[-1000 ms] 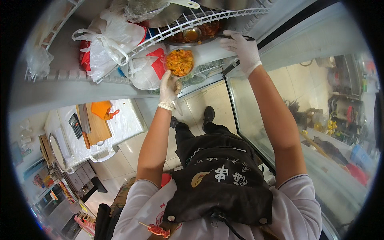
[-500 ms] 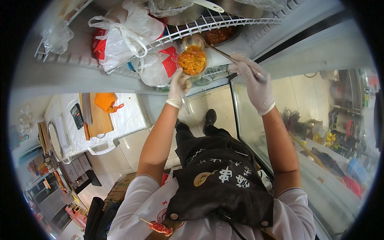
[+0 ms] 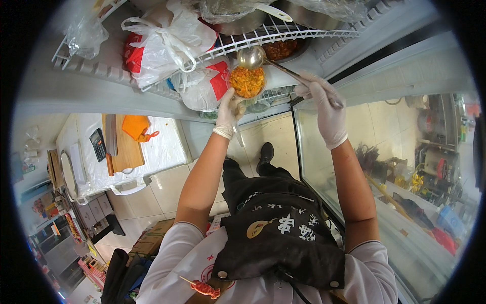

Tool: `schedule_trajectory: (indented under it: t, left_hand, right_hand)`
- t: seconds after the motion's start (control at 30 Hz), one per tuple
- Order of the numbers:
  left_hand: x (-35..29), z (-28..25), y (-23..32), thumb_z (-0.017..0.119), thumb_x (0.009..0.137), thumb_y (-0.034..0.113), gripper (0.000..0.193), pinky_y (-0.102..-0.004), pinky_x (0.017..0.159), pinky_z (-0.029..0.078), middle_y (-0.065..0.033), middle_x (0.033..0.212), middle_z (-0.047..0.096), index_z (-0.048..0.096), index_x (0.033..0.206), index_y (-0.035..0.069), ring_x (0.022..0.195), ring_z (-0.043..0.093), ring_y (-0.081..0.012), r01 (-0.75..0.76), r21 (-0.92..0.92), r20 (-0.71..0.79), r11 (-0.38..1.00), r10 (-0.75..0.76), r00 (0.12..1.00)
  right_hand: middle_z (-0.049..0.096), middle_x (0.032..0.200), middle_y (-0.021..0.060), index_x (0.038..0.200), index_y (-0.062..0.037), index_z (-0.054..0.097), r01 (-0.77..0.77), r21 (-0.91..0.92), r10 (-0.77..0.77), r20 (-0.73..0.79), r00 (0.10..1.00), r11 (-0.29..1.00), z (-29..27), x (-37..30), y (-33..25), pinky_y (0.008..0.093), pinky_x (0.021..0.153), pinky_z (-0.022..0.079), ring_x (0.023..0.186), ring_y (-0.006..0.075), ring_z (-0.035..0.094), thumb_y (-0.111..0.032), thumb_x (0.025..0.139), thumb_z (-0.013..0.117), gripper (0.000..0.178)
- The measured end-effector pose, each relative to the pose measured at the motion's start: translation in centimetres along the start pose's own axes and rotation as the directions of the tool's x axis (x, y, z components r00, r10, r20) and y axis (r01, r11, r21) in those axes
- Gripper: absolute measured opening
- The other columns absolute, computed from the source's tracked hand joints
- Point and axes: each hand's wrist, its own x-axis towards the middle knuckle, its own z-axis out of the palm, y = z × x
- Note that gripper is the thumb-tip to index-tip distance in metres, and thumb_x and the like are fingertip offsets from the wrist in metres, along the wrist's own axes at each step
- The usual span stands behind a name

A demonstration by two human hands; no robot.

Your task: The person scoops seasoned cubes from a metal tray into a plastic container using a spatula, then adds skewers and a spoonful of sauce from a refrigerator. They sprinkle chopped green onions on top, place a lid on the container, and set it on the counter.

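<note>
My gloved left hand [image 3: 229, 112] grips a clear round tub at its near side. Orange-yellow shredded food [image 3: 247, 81] fills the tub. In my gloved right hand [image 3: 326, 104] is the handle of a metal ladle [image 3: 251, 57], its bowl just beyond the tub's far rim. Behind the ladle, a metal pan of dark reddish food [image 3: 283, 49] sits under the white wire shelf [image 3: 243, 38], partly hidden. White plastic bags [image 3: 195, 91] lie close to the tub on the left.
Another tied bag [image 3: 169, 43] and metal pots [image 3: 309, 12] rest on the wire shelf above. The open glass door [image 3: 324, 152] stands at the right. On a white-covered surface at the left are a cutting board [image 3: 126, 152], a calculator [image 3: 97, 145] and an orange cloth [image 3: 134, 127].
The ladle's bowl has lifted off the food to just past the tub's far rim, its rounded underside now showing. My left hand still holds the tub.
</note>
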Motion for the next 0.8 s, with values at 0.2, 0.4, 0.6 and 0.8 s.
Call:
schedule_trajectory:
  t: [0.2,0.4,0.6,0.8]
  left_hand:
    - [0.2,-0.1,-0.1,0.063,0.105,0.060,0.050,-0.0253,0.049,0.031,-0.0042,0.113,0.066,0.057,0.130,0.016,0.065,0.049,-0.0124,-0.007,-0.024,-0.032,1.000,0.007,0.999]
    - [-0.5,0.3,0.5,0.059,0.108,0.055,0.048,-0.0250,0.051,0.032,-0.0051,0.119,0.067,0.058,0.134,0.015,0.066,0.049,-0.0131,-0.035,-0.007,-0.001,0.999,0.035,0.999]
    - [-3.7,1.0,1.4,0.057,0.109,0.055,0.051,-0.0261,0.052,0.033,-0.0067,0.107,0.066,0.056,0.129,0.009,0.063,0.049,-0.0139,-0.035,-0.033,0.004,0.999,0.035,0.999]
    - [-9.1,1.0,2.5,0.048,0.107,0.066,0.065,-0.0305,0.057,0.033,-0.0042,0.082,0.051,0.056,0.127,0.004,0.064,0.045,-0.0158,-0.054,0.087,-0.040,0.995,0.057,0.998]
  right_hand:
    - [0.079,0.118,0.0153,0.142,0.0048,0.065,-0.227,0.327,0.260,-0.058,0.964,0.917,-1.6,3.7,2.2,0.0333,0.096,0.056,0.109,0.0229,0.075,-0.024,0.114,0.052,0.042]
    - [0.076,0.128,0.0195,0.146,0.0059,0.061,-0.304,0.330,0.346,-0.075,0.935,0.894,-2.3,8.0,4.6,0.0343,0.104,0.054,0.118,0.0259,0.074,-0.029,0.114,0.051,0.048]
    - [0.074,0.138,0.0206,0.149,0.0039,0.060,-0.383,0.279,0.417,-0.073,0.906,0.880,-1.6,13.7,8.7,0.0330,0.113,0.052,0.121,0.0266,0.073,-0.027,0.109,0.061,0.050]
    - [0.076,0.125,0.0156,0.139,0.0008,0.065,-0.331,0.450,0.423,-0.119,0.898,0.829,-2.5,10.9,13.7,0.0355,0.104,0.055,0.118,0.0260,0.071,-0.021,0.108,0.065,0.038]
